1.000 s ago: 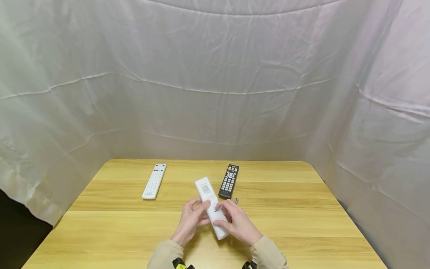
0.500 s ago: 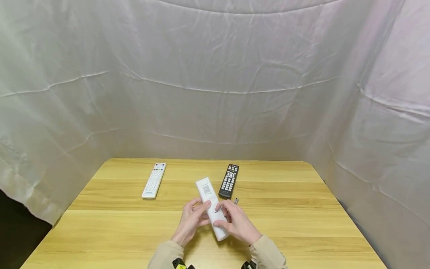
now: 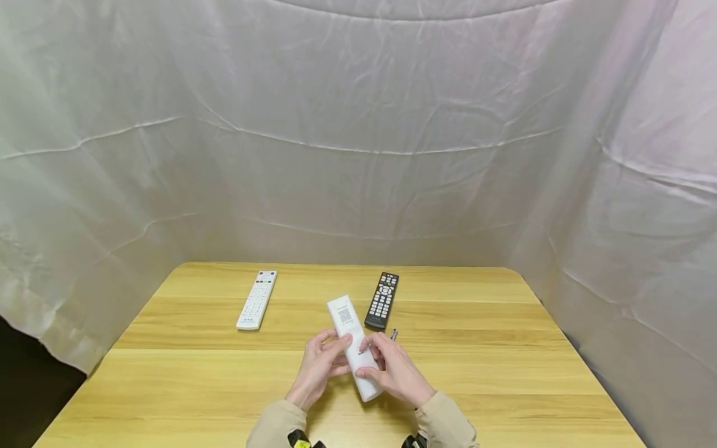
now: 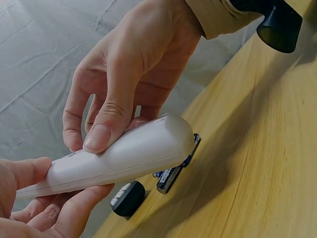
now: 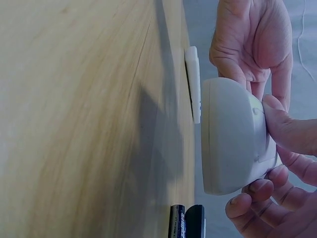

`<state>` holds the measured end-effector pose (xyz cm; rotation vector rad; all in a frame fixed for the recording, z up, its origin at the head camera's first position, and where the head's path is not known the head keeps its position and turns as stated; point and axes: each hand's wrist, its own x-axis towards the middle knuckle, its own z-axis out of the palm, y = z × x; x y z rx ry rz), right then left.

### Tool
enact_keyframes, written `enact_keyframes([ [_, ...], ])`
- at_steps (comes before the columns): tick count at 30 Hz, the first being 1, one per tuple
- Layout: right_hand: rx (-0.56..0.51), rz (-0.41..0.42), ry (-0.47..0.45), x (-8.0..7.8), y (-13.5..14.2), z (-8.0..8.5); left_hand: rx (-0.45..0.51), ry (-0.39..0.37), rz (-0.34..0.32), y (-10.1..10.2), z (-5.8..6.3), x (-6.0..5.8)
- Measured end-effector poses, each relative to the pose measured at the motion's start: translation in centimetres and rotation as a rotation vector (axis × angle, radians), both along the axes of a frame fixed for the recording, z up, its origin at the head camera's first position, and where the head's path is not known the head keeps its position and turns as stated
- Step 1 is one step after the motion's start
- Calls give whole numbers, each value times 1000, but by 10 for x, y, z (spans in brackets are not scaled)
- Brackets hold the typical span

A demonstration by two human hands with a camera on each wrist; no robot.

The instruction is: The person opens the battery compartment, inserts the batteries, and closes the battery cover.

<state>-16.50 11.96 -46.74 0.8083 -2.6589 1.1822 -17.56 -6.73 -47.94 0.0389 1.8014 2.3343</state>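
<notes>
A white remote control [image 3: 337,307] is held back side up above the table, tilted, with a printed square code on its back. My left hand [image 3: 316,367] grips its left edge, thumb on top and fingers beneath, as the left wrist view shows. Curled over the back near the lower end is my right hand [image 3: 399,373], its thumb and fingers touching the casing around a small dark mark. In the right wrist view the rounded end of the white remote [image 5: 230,144] faces the camera. Part of the back is hidden under the right fingers.
Flat on the wooden table [image 3: 185,386] lie a black remote [image 3: 382,302] just beyond the hands and another white remote [image 3: 257,300] to the left. Batteries [image 4: 169,179] lie near the black remote. A pale cloth curtain [image 3: 358,186] surrounds the table's back and sides.
</notes>
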Motion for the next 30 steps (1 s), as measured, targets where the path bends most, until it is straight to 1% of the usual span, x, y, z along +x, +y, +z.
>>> enact_keyframes([
  [13, 0, 14, -18, 0, 0, 1, -7, 3, 9, 1, -1, 0],
  [20, 7, 14, -21, 0, 0, 1, -12, -8, 21, 2, 0, 1],
  [30, 32, 22, -51, 0, 1, 3, -20, 1, 1, 2, 1, 2],
])
